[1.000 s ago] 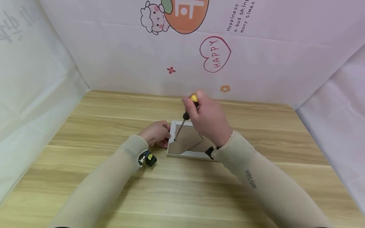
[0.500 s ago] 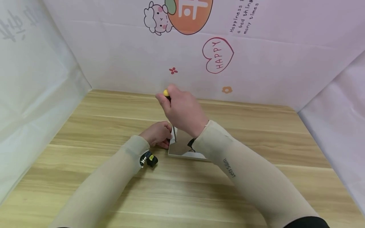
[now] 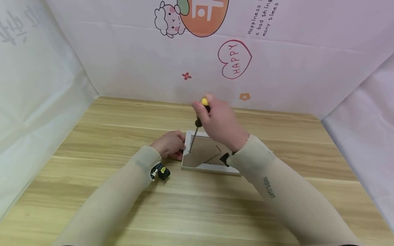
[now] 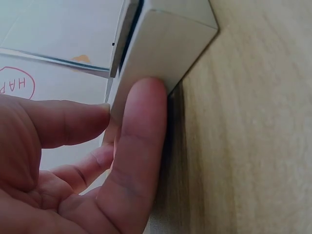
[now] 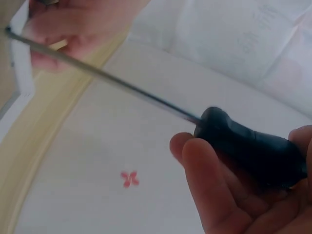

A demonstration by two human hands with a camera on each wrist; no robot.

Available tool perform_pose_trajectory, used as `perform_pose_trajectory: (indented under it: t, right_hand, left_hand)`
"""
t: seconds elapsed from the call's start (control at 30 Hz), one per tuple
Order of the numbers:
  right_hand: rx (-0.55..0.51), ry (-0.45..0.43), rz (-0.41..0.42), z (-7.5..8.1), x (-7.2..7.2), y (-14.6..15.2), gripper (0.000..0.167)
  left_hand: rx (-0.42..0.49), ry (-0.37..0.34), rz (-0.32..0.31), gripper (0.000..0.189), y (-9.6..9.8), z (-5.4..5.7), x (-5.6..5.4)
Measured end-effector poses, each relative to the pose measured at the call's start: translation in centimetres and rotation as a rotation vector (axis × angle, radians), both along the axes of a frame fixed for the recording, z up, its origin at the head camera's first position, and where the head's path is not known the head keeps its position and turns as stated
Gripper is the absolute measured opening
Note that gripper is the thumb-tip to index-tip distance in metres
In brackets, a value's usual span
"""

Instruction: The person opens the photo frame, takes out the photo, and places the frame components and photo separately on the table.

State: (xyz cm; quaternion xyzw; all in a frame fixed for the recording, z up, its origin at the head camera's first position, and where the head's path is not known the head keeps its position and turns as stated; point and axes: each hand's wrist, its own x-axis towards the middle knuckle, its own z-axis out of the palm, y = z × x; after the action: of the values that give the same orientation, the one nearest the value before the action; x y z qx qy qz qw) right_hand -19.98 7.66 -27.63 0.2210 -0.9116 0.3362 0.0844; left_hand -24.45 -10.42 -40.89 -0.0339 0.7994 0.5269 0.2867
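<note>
A white picture frame (image 3: 212, 168) lies back side up on the table, its brown backing board (image 3: 200, 153) facing me. My left hand (image 3: 170, 143) grips the frame's left side; in the left wrist view the thumb (image 4: 73, 122) is at the top edge and a finger (image 4: 141, 126) presses the outer side. My right hand (image 3: 220, 121) holds a screwdriver (image 5: 248, 151) by its black handle with a yellow end. Its thin metal shaft slants down, the tip at the seam between backing and left frame side. The right hand and forearm hide the frame's right part.
The wood-grain table (image 3: 172, 212) extends around the frame. A printed white cloth (image 3: 135, 61) hangs at the back, with more white cloth on both sides. A small black camera (image 3: 163, 173) sits at the left wrist.
My right hand with the screwdriver swung left over the frame, then back right, the shaft tilting while its tip stayed near the left inner edge. The left hand has kept its place.
</note>
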Motion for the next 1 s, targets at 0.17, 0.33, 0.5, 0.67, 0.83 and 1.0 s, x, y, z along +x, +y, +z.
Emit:
perform_pose_trajectory:
  t: [0.17, 0.33, 0.5, 0.67, 0.83, 1.0]
  right_hand:
    - [-0.018, -0.127, -0.004, -0.7, 0.3, 4.1, 0.033]
    - [0.0, -0.188, -0.004, -2.0, 0.7, 8.9, 0.031]
    - [0.123, -0.174, -0.049, -3.7, 1.1, 12.9, 0.029]
    - [0.254, -0.186, -0.02, -5.9, 1.4, 15.6, 0.028]
    - [0.345, -0.2, 0.034, -8.2, 1.7, 16.7, 0.022]
    - [0.404, -0.135, 0.093, -9.6, 1.8, 17.0, 0.017]
  left_hand:
    - [0.008, 0.003, 0.006, 0.016, 0.0, -0.2, 0.1]
    - [0.02, -0.008, 0.008, 0.018, 0.0, 0.0, 0.3]
    - [0.021, -0.009, 0.004, 0.018, 0.0, 0.3, 0.3]
    - [0.026, -0.007, 0.007, 0.018, 0.0, 0.3, 0.3]
    - [0.022, -0.007, 0.007, 0.018, -0.1, 0.3, 0.2]
    - [0.015, -0.002, 0.003, 0.017, 0.0, 0.3, 0.2]
